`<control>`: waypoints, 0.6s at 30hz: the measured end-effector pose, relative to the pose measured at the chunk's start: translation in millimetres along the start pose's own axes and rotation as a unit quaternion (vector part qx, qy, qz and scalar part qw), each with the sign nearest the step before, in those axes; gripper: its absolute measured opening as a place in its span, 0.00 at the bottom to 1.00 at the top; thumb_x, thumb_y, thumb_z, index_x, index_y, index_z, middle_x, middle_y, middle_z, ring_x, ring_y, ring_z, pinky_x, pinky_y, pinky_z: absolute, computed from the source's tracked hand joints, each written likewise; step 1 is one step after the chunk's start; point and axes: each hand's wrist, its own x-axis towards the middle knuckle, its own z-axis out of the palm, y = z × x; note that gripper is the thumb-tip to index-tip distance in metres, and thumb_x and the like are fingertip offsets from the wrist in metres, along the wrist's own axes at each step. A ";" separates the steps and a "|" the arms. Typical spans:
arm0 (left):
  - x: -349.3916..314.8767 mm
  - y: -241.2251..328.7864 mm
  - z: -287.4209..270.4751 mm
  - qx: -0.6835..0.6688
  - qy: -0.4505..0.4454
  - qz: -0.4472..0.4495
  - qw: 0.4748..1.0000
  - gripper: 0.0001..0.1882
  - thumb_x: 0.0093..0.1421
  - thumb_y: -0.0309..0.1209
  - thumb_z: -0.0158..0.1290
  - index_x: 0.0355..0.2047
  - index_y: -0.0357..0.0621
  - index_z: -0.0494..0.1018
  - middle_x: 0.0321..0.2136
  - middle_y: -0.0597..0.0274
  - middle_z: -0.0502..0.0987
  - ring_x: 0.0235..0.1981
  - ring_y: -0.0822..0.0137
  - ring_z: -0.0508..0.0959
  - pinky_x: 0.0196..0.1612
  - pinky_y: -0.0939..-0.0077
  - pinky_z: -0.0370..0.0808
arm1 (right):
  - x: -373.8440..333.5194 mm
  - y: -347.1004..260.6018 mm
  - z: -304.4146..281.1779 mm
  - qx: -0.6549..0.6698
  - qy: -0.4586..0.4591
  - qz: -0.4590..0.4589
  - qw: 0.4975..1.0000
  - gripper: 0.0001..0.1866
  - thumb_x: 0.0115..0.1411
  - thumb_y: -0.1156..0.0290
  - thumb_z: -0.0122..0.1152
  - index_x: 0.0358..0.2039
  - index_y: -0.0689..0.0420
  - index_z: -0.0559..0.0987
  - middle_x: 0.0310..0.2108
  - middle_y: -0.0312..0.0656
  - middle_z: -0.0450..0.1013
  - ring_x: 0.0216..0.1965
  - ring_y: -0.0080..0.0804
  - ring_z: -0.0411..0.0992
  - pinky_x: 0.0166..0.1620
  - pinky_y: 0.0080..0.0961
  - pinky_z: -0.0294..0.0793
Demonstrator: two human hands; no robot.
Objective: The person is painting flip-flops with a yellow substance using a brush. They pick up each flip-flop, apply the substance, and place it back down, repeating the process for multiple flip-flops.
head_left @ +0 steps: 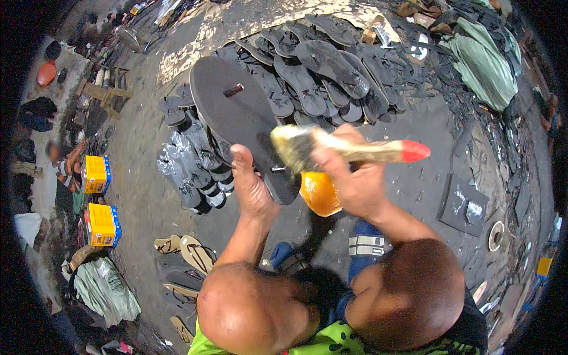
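Note:
My left hand (pixel 255 192) is closed around the heel end of a black flip-flop (pixel 231 115), thumb along its edge. The underside faces me, with small strap plugs showing in it. In my right hand (pixel 355 177) is a paintbrush (pixel 378 152) with a red-tipped handle. Its yellowish bristles, blurred by motion, are beside the sole's edge near the heel; I cannot tell whether they touch it. Below the brush is an orange, glossy container (pixel 321 194), partly hidden by my right hand.
Rows of black flip-flops (pixel 305 89) lie ahead, with glossy stacked soles (pixel 192 160) to the left. Beige flip-flops (pixel 198 253) lie near my left knee. Yellow-blue boxes (pixel 97 174) stand left, near another person (pixel 68 168). A dark square slab (pixel 461 201) lies right.

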 end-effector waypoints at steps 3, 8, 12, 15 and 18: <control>11.3 -3.6 -13.1 0.003 -0.031 -0.016 0.999 0.41 0.60 0.67 0.46 0.60 0.47 0.65 0.51 0.62 0.76 0.51 0.61 0.77 0.56 0.59 0.73 | 7.1 10.1 1.0 -0.081 -0.021 -0.035 0.996 0.07 0.58 0.76 0.67 0.38 0.61 0.82 0.30 0.37 0.72 0.32 0.24 0.69 0.36 0.23 0.68; 9.1 2.2 11.3 -0.031 0.012 -0.040 0.999 0.40 0.61 0.67 0.45 0.58 0.45 0.68 0.52 0.58 0.77 0.50 0.61 0.78 0.53 0.63 0.76 | 26.0 -7.2 -11.9 -0.110 -0.031 -0.110 0.987 0.08 0.58 0.76 0.68 0.39 0.60 0.83 0.31 0.37 0.76 0.32 0.30 0.72 0.36 0.27 0.71; 12.9 11.4 6.5 -0.044 -0.039 -0.064 0.996 0.40 0.61 0.65 0.48 0.58 0.44 0.66 0.50 0.59 0.76 0.52 0.63 0.76 0.58 0.63 0.72 | 27.9 7.5 -10.0 -0.160 -0.115 -0.198 0.960 0.10 0.56 0.71 0.70 0.38 0.57 0.83 0.28 0.40 0.74 0.29 0.37 0.71 0.32 0.32 0.70; 11.1 7.3 3.4 -0.020 0.043 -0.015 0.999 0.40 0.60 0.65 0.49 0.58 0.44 0.67 0.49 0.59 0.76 0.50 0.64 0.76 0.56 0.65 0.72 | 11.7 8.4 -15.2 -0.141 -0.212 -0.126 0.959 0.10 0.57 0.66 0.69 0.39 0.55 0.83 0.26 0.41 0.69 0.29 0.40 0.68 0.32 0.37 0.67; 16.8 6.6 -8.1 -0.030 0.069 0.003 0.997 0.40 0.61 0.64 0.49 0.58 0.43 0.66 0.49 0.58 0.77 0.49 0.64 0.77 0.54 0.67 0.74 | -14.9 17.2 -20.5 -0.112 -0.282 -0.089 0.949 0.11 0.58 0.65 0.68 0.40 0.53 0.83 0.28 0.43 0.69 0.31 0.41 0.68 0.35 0.40 0.66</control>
